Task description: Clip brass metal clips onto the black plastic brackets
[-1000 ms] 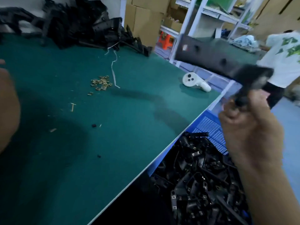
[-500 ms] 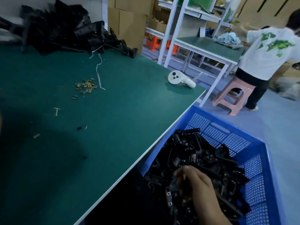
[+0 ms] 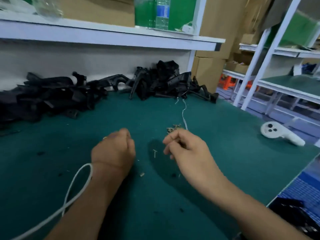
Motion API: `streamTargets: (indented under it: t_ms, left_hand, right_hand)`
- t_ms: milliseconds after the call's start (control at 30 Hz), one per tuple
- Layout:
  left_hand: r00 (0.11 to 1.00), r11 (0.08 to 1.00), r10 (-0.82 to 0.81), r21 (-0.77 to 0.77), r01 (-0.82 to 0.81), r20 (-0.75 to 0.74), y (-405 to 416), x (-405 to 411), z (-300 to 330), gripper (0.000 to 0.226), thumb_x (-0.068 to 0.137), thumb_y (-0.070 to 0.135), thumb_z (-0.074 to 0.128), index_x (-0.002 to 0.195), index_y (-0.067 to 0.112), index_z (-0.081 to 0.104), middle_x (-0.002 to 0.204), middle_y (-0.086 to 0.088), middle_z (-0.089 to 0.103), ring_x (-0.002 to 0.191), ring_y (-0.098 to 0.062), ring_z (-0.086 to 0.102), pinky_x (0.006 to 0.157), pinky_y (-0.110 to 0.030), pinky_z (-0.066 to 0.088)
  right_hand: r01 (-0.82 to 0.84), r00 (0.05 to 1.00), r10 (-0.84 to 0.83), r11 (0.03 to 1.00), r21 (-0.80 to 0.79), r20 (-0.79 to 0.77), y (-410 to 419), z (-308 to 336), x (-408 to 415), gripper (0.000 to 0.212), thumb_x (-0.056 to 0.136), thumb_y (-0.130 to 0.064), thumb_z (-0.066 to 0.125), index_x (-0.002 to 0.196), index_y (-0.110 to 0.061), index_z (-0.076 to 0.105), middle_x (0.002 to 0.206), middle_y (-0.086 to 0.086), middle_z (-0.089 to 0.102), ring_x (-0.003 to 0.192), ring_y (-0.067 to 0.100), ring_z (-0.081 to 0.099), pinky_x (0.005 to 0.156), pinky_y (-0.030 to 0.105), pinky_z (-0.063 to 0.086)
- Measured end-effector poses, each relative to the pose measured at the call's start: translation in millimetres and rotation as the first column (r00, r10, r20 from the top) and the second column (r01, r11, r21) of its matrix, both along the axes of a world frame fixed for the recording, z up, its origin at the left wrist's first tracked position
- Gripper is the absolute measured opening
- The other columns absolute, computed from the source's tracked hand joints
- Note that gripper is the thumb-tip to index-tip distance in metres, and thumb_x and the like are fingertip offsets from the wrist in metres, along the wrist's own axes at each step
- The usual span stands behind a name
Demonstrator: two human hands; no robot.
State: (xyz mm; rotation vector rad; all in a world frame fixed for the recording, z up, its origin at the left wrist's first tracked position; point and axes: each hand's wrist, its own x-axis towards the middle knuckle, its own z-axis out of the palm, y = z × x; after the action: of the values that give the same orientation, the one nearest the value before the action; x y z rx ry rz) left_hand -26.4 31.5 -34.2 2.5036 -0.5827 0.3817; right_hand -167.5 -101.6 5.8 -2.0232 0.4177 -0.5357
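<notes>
Hovering over the green table [image 3: 225, 170], both hands sat close together near its middle. The left hand [image 3: 115, 149] was curled into a fist; whether it held anything could not be told. The right hand [image 3: 187, 149] had its fingers bent toward the thumb, just in front of the small heap of clips [image 3: 174, 128], but blur hid whether a clip was pinched. One stray clip [image 3: 142, 174] lay on the table between the forearms. The brackets [image 3: 97, 90] were piled along the far edge of the table, well apart from the hands. A white cord [image 3: 78, 186] looped beside the left wrist. A white controller [image 3: 280, 134] lay to the right, and a blue crate [image 3: 304, 189] stood off the table's right edge.
</notes>
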Motion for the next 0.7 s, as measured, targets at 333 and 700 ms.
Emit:
streamTargets:
  t_ms: [333, 700]
  left_hand:
    - [0.999, 0.993, -0.033, 0.117, 0.034, -0.012, -2, 11, -10, 0.016, 0.101, 0.031, 0.036, 0.095, 0.024, 0.049, 0.074, 0.004, 0.062, 0.065, -0.023, 0.059, 0.059, -0.033, 0.045]
    - [0.996, 0.988, -0.082, 0.131, 0.084, -0.026, -2, 9, -5, 0.028, 0.060, 0.029, 0.076, 0.060, 0.022, 0.049, 0.037, -0.002, 0.042, 0.028, -0.022, 0.047, 0.036, -0.023, 0.027]
  right_hand:
    - [0.039, 0.977, -0.139, 0.863, -0.503, -0.163, -103, -3, 200, 0.009, 0.099, -0.022, 0.059, 0.102, -0.014, 0.063, 0.112, 0.009, 0.062, 0.102, 0.030, 0.058, 0.086, 0.038, 0.049]
    - [0.189, 0.910, -0.323, 0.881, -0.433, -0.261, -186, 32, 339, 0.060, 0.100, -0.054, 0.055, 0.152, -0.033, 0.033, 0.147, 0.024, 0.040, 0.109, 0.042, 0.058, 0.081, 0.043, 0.054]
